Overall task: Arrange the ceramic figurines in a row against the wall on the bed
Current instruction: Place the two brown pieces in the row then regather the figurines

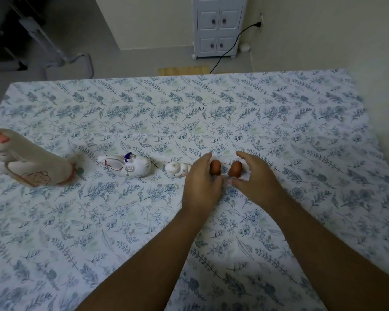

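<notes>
Several ceramic figurines stand in a line across the middle of the bed point(144, 221). At the far left is a tall cream goose point(32, 162). To its right stand a white rabbit with a blue bow point(126, 166) and a small white figurine point(176, 170). Two small brown figurines follow: one point(215, 167) held by the fingers of my left hand point(201, 182), the other point(235, 169) held by my right hand point(254, 178). Both brown pieces rest on the sheet, close together. Their lower parts are hidden by my fingers.
The wall point(386, 63) runs along the bed's right side. Beyond the far edge lie the floor, a small white cabinet point(218, 25), a black cord point(229, 46) and a metal chair frame point(72, 59).
</notes>
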`<act>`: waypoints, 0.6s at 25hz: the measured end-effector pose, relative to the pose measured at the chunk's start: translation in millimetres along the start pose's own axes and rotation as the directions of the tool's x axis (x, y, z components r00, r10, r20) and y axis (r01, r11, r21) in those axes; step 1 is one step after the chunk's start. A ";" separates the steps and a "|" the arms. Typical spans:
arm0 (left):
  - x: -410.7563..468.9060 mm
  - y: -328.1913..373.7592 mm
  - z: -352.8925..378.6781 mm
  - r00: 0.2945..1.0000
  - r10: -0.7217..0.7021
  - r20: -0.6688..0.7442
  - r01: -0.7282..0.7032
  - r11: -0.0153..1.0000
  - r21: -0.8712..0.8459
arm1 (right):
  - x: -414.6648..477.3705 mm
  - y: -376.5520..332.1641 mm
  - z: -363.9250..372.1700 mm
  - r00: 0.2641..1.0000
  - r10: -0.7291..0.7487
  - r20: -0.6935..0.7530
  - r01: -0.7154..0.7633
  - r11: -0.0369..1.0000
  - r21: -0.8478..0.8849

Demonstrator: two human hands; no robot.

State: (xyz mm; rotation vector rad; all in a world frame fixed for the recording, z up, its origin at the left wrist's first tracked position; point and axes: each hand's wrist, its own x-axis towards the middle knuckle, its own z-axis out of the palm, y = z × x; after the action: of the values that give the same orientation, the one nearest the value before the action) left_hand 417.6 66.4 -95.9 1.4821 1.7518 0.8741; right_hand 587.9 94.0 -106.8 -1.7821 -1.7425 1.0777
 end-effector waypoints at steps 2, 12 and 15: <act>-8.4 4.2 -13.8 0.998 0.055 0.006 -0.055 0.999 0.000 | -8.0 -13.6 -3.0 0.997 -0.052 -0.064 0.046 0.994 -0.098; -40.5 -50.6 -174.4 0.985 0.170 -0.036 -0.145 0.918 0.368 | -45.6 -160.8 76.8 0.962 -0.272 0.029 0.259 0.872 -0.415; -50.4 -82.5 -238.5 0.984 0.140 -0.106 -0.093 0.926 0.366 | -48.5 -210.6 128.5 0.937 -0.344 0.060 0.335 0.837 -0.433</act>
State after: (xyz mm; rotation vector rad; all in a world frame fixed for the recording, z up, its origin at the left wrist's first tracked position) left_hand 181.0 -10.4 -30.1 1.8163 2.0190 0.7482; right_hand 359.2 45.4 -14.3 -1.6089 -2.3176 0.5424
